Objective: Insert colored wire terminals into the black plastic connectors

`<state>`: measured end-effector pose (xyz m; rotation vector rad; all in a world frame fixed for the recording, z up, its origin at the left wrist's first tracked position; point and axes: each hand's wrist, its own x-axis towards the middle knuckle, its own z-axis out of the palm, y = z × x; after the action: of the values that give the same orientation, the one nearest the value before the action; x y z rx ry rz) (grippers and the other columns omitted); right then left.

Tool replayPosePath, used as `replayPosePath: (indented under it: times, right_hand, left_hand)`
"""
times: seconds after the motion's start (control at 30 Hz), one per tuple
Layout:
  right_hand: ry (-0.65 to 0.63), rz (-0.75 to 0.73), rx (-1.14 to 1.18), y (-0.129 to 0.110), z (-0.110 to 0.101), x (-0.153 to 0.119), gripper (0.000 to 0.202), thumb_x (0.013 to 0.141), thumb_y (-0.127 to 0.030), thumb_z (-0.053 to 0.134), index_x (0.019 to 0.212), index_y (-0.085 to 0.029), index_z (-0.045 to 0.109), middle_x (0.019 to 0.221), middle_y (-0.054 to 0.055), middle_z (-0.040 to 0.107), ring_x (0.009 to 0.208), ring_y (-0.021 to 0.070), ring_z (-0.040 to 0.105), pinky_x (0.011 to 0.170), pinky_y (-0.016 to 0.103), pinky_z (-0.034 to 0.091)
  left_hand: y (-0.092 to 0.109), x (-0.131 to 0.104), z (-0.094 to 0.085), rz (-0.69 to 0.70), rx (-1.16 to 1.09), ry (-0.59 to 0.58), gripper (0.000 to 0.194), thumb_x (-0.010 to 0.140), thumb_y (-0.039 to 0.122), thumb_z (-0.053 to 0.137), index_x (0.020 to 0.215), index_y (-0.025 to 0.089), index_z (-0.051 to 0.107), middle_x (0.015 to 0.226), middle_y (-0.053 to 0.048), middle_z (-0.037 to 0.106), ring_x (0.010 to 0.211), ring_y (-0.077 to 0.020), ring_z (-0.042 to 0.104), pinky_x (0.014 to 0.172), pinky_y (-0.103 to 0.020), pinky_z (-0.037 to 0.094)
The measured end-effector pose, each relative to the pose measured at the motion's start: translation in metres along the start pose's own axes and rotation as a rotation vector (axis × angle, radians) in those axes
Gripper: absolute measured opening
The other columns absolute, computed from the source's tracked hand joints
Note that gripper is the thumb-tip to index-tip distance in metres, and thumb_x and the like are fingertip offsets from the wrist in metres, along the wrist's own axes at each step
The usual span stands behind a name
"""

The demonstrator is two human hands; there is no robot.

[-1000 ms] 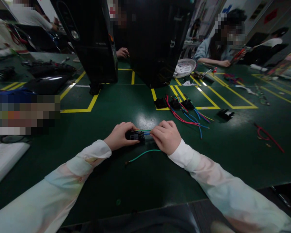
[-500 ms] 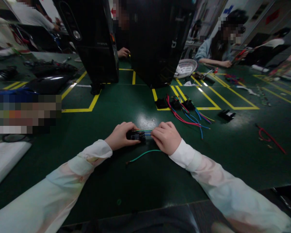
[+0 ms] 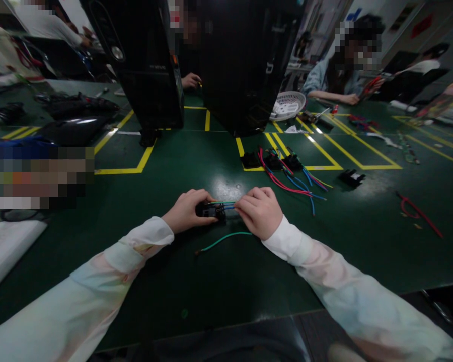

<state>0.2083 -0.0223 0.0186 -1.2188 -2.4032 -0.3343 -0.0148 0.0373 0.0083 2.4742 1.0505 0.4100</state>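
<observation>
Between thumb and fingers, my left hand (image 3: 186, 210) grips a small black connector block (image 3: 214, 212) just above the green table (image 3: 226, 271). Green and blue wires (image 3: 229, 205) run from the block's right side into the pinched fingers of my right hand (image 3: 259, 212). A loose green wire end (image 3: 222, 240) with a dark tip curves out from under my right hand onto the table. Beyond the hands, several black blocks (image 3: 273, 161) with red, blue and yellow-green wires lie in a row.
Two tall black cases (image 3: 143, 65) stand at the back. A separate black block (image 3: 352, 177) and a red wire (image 3: 421, 217) lie at the right. A white basket (image 3: 290, 104) is behind. At the left edge lies a white object (image 3: 11, 254). A person (image 3: 334, 85) sits across.
Both hands keep the same hold on the block and wires. The whole view has shifted very slightly.
</observation>
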Motion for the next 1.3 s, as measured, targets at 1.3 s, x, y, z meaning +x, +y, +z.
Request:
replayPosePath:
  times: [1.3]
  right_hand:
    - [-0.040, 0.033, 0.000, -0.0023, -0.0009, 0.0015, 0.020, 0.089, -0.024, 0.043, 0.080, -0.018, 0.059, 0.077, 0.003, 0.063, 0.079, 0.0163, 0.042, 0.074, 0.033, 0.022]
  left_hand:
    - [0.0018, -0.0001, -0.0019, -0.008, -0.005, -0.012, 0.035, 0.068, 0.044, 0.065, 0.093, 0.021, 0.056, 0.093, -0.002, 0.059, 0.087, -0.0218, 0.051, 0.075, -0.034, 0.036]
